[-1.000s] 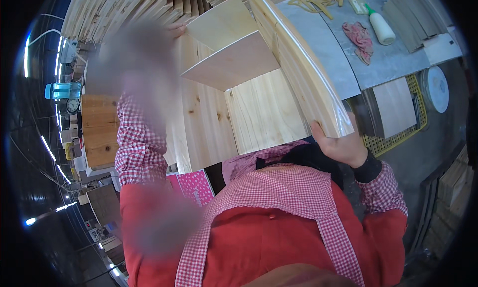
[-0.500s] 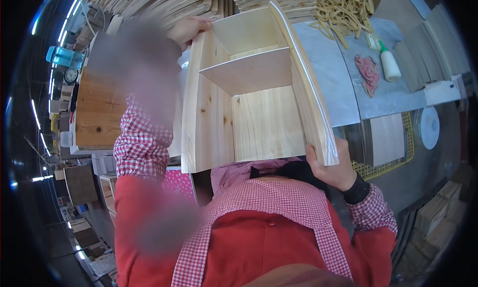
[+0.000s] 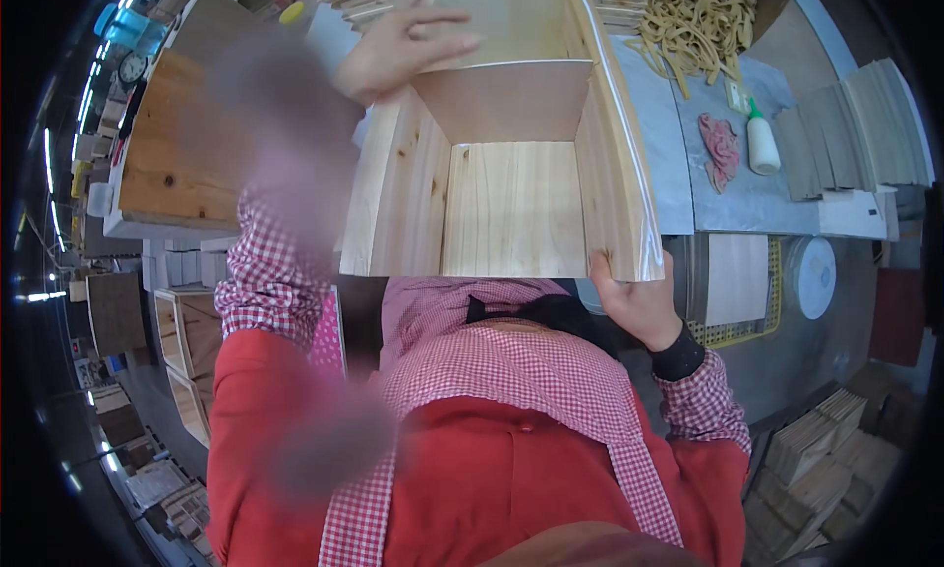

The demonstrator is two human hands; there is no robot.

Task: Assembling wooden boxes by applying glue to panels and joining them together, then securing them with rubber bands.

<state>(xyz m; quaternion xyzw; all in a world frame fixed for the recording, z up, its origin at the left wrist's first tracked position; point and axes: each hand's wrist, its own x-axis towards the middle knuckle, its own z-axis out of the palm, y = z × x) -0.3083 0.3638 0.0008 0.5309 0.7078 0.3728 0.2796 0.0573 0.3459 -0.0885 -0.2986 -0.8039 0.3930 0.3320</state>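
Note:
A pale wooden box, open toward me, is held up in front of my waist. A thin divider panel crosses it and parts a larger near compartment from a smaller far one. Along the top edge of its right wall runs a shiny white line. My right hand grips the near end of that wall, thumb on the inner side. Over the far left of the box, by the divider's left end, my left hand has its fingers stretched out. A blurred smudge covers part of my left forearm.
On the grey table to the right lie a pink cloth, a white bottle with a green tip and a heap of tan strips. Grey panels stand at far right. A wooden board is at left.
My left hand has let go of the box's far left corner and moved right, fingers now extended over it. The box's near end sits higher in view; my right hand keeps its grip.

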